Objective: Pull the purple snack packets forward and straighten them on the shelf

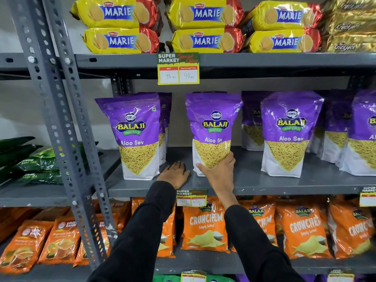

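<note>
Right fingers point(227, 159) wrapped around purple packet point(212, 127)

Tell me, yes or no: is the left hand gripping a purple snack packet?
No, the left hand lies flat on the grey metal shelf, while the right hand grips the middle purple Aloo Sev packet.

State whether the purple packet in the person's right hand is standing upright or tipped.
Slightly tipped: the middle purple packet leans left, gripped at its base by the right hand.
</note>
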